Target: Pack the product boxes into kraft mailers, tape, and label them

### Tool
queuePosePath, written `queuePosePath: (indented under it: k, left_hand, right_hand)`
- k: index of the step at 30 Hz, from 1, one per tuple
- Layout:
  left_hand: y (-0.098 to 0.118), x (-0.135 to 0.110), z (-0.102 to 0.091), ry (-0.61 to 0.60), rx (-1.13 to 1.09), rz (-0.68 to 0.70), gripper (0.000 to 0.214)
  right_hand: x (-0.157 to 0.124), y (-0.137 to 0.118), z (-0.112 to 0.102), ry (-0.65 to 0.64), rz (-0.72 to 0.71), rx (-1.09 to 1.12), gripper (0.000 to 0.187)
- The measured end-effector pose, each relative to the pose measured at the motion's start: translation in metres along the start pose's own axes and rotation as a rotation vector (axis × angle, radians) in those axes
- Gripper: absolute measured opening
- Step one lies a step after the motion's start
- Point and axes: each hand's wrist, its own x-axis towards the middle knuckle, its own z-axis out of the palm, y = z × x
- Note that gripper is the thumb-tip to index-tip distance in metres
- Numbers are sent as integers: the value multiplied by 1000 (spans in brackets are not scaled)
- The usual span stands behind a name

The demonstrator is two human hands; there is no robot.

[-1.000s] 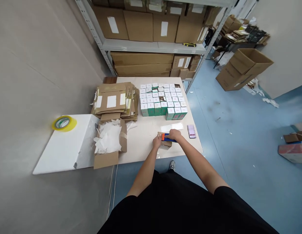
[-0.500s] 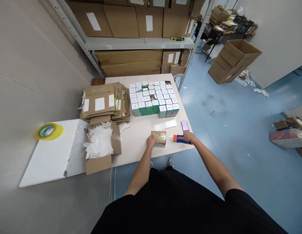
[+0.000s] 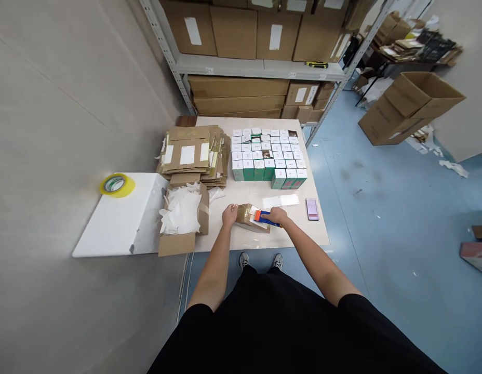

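Observation:
A small brown cardboard box (image 3: 244, 214) with shiny tape over it lies near the table's front edge, turned at an angle. My left hand (image 3: 229, 215) is at its left end, fingers closed on the corner. In my right hand (image 3: 278, 215) is a blue hand tool with an orange head (image 3: 258, 215), shaped like a scraper. Its head is over the right part of the box, at a white patch (image 3: 253, 209) that looks like a label. Fingers cover part of the handle. Behind the box lies a white strip (image 3: 280, 201), and a purple pack (image 3: 312, 209) lies to the right.
Rows of white-and-green boxes (image 3: 269, 155) stand at the back of the table (image 3: 241, 241). Left are flattened cartons (image 3: 188, 153), an open carton of white paper (image 3: 182, 210), and yellow tape (image 3: 117, 185) on a white block (image 3: 116, 223). A shelf (image 3: 244, 67) stands behind.
My right hand has brought the blue tool leftward from the table onto the box. The box is now turned at an angle, my left hand at its left end. The view has shifted.

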Motion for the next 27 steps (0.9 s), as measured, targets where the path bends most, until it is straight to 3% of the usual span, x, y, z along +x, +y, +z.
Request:
queuePosePath:
  k: [4, 10, 13, 17, 21, 27]
  left_hand:
    - [-5, -5, -4, -114, -74, 51, 55]
    - [-21, -15, 26, -45, -91, -37, 54]
    - [-26, -25, 49, -98, -116, -36, 49]
    - [-22, -39, 78, -59, -157, -35, 51]
    - [-11, -47, 96, -56, -138, -54, 55]
    - [7, -53, 120, -87, -104, -71, 58]
  right_hand:
    - [7, -42, 6, -7, -16, -32, 70]
    - [16, -70, 14, -29, -1, -74, 67]
    - [19, -59, 11, -90, 13, -73, 66]
    - [22, -31, 1, -178, 11, -75, 59]
    - [19, -7, -5, -126, -28, -164, 60]
    - [8, 19, -3, -21, 27, -147, 67]
